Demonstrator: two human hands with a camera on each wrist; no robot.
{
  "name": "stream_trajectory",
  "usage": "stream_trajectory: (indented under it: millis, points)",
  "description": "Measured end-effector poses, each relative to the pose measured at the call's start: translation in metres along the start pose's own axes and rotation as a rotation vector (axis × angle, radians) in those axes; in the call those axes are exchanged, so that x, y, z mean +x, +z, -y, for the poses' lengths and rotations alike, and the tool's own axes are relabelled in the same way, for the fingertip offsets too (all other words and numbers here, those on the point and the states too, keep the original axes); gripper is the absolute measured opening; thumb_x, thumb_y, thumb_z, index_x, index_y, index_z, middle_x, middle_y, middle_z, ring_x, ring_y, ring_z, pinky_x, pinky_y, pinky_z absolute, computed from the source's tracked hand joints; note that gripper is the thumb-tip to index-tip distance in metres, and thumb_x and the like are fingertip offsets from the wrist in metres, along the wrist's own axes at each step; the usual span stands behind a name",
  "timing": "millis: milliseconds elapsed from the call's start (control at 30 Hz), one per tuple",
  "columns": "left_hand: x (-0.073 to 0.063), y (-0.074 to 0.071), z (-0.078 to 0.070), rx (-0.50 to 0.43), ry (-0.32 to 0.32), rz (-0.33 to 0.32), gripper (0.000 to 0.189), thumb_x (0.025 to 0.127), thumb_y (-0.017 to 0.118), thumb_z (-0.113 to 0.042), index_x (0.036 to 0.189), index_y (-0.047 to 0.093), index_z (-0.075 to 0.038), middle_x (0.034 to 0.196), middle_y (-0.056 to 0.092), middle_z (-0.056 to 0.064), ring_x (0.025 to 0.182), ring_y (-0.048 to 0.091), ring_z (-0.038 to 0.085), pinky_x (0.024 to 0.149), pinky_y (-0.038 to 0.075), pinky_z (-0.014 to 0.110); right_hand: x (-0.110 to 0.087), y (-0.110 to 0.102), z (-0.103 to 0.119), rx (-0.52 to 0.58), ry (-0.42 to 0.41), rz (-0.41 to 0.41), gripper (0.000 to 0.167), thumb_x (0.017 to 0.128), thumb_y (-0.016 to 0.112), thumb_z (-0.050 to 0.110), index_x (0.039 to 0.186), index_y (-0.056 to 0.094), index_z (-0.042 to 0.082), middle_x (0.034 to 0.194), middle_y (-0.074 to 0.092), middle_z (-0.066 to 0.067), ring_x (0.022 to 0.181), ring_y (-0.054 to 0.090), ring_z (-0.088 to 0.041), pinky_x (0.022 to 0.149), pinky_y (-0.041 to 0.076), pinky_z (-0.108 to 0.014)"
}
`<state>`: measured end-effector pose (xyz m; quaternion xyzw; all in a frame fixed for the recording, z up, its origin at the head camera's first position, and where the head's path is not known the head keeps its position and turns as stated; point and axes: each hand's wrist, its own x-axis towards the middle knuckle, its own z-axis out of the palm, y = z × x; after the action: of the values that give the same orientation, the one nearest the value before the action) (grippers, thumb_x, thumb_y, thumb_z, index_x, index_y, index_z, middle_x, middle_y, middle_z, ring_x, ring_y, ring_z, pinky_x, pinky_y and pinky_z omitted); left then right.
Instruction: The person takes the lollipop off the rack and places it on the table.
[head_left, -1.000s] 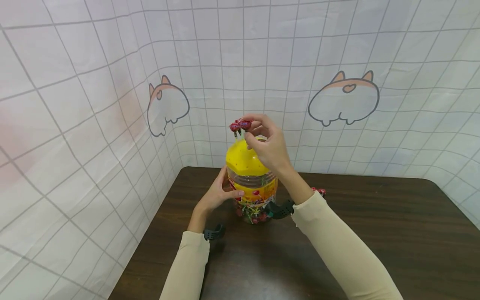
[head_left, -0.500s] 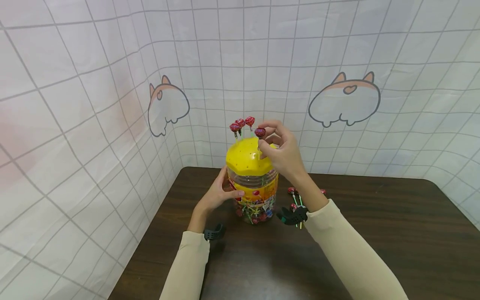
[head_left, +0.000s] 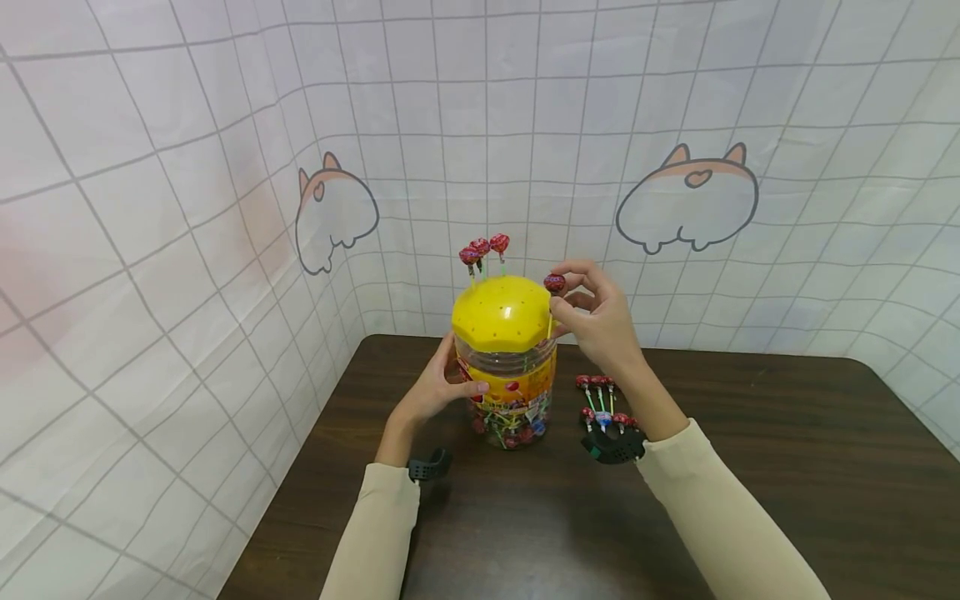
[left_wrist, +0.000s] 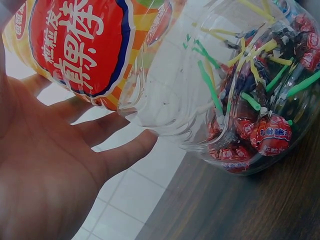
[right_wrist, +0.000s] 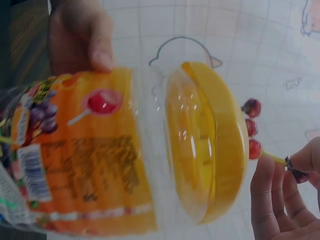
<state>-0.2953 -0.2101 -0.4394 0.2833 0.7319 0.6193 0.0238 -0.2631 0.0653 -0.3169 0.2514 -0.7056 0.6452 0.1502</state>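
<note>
A clear plastic candy jar [head_left: 513,387] with an orange fruit label stands on the table, lollipops heaped in its lower part. My left hand [head_left: 437,390] holds its left side, thumb across the front and the fingers behind, as the left wrist view also shows. On top is a domed yellow lid [head_left: 498,315] dotted with small holes. Three red-wrapped lollipops [head_left: 480,247] stand upright at the lid's far left. With thumb and fingers my right hand [head_left: 600,321] pinches another dark red lollipop [head_left: 554,283], its yellow stick [right_wrist: 273,158] pointing toward the lid, near its right edge.
Right of the jar, several lollipops [head_left: 601,398] lie in two rows on the dark wooden table [head_left: 780,467], partly behind the right wrist's black strap [head_left: 617,447]. A white grid-patterned curtain [head_left: 570,108] hangs behind and to the left.
My right hand has moved from the standing lollipops rightward and down to the lid's right edge with a lollipop. The table lollipops have come into view. My left hand keeps its hold.
</note>
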Motion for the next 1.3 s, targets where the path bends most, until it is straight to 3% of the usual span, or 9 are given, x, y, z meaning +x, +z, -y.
stream_trajectory:
  millis: [667,900,1300]
  points:
    - [0.002,0.001,0.003,-0.001,0.017,0.009,0.094,0.09,0.079,-0.025,0.16,0.019,-0.044,0.153,0.046,0.001,0.134,0.051,0.029,0.11,0.048,0.056,-0.05,-0.051,-0.042,-0.015,0.092,-0.047,0.033,0.097,0.063,0.0,0.129,0.056,0.001,0.1,0.056,-0.007,0.071,0.064,-0.015,0.06,0.063,-0.038]
    - [0.001,0.0,0.001,-0.003,0.018,0.008,0.093,0.091,0.078,-0.02,0.16,0.019,-0.044,0.151,0.049,0.002,0.133,0.053,0.028,0.11,0.048,0.055,-0.068,-0.066,-0.059,-0.012,0.123,-0.072,0.032,0.096,0.064,-0.002,0.127,0.06,0.008,0.097,0.056,-0.004,0.07,0.065,-0.014,0.059,0.063,-0.037]
    - [0.0,0.0,-0.002,-0.001,0.007,0.0,0.094,0.091,0.078,-0.023,0.16,0.019,-0.043,0.152,0.047,0.004,0.135,0.051,0.031,0.111,0.046,0.058,-0.098,-0.093,-0.087,0.001,0.168,-0.099,0.032,0.096,0.064,-0.003,0.126,0.059,0.008,0.095,0.059,-0.006,0.073,0.066,-0.015,0.058,0.063,-0.041]
